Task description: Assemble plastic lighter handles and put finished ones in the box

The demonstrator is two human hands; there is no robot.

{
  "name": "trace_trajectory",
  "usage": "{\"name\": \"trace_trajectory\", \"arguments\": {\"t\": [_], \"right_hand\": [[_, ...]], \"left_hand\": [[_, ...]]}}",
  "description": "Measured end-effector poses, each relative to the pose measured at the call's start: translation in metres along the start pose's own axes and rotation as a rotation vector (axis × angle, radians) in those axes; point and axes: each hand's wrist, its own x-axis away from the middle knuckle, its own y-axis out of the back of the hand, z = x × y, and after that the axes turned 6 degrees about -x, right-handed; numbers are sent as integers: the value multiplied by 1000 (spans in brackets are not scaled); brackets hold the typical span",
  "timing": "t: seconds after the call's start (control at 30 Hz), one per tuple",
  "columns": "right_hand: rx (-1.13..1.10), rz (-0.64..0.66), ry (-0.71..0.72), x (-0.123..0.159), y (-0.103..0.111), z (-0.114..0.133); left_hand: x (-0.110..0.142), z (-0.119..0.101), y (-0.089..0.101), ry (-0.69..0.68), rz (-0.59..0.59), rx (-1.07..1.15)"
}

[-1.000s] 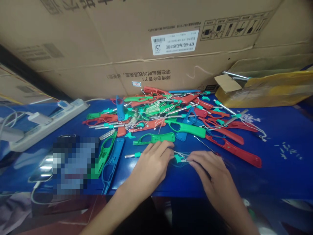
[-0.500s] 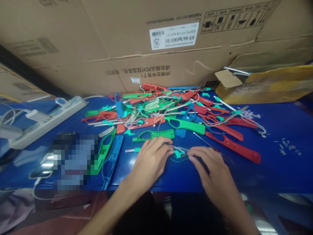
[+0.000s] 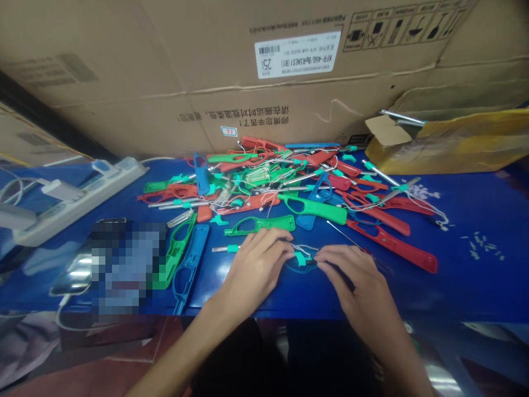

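Between my hands, low over the blue tabletop, is a partly assembled long-necked gas lighter with a blue half-casing, white wires and a teal trigger (image 3: 301,258). Its metal tube (image 3: 221,250) with a teal collar sticks out to the left of my left hand (image 3: 261,262). That hand is closed over the lighter's middle, fingertips beside the trigger. My right hand (image 3: 356,271) pinches at the other end, thumb and forefinger against a small black part (image 3: 311,262). The fingers hide much of the casing. A green half-casing (image 3: 268,224) lies just beyond my left hand.
Behind is a heap of red, green and blue casings (image 3: 316,211) with metal tubes and wires. A blue casing half (image 3: 188,270), phone (image 3: 76,270) and power strip (image 3: 86,201) lie left. Small white pieces (image 3: 481,245) are scattered right, before an open carton (image 3: 450,140).
Both hands stay at the lighter in nearly the same pose. My right fingertips have shifted very slightly left, and the view has tilted a little.
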Motion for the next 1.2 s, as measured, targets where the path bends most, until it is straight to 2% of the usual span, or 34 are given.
{"name": "trace_trajectory", "arguments": {"t": [0.3,0.6,0.87,1.2], "right_hand": [[-7,-21,-34,0,1,3],[-21,-35,-65,-1,2,4],[-20,-31,-58,0,1,2],[-61,-10,8,1,6,6]], "left_hand": [[0,-3,1,-6,-25,32],[-4,-3,-2,-78,-58,-36],[-3,-1,0,-46,-84,31],[-1,2,2,31,-48,197]]}}
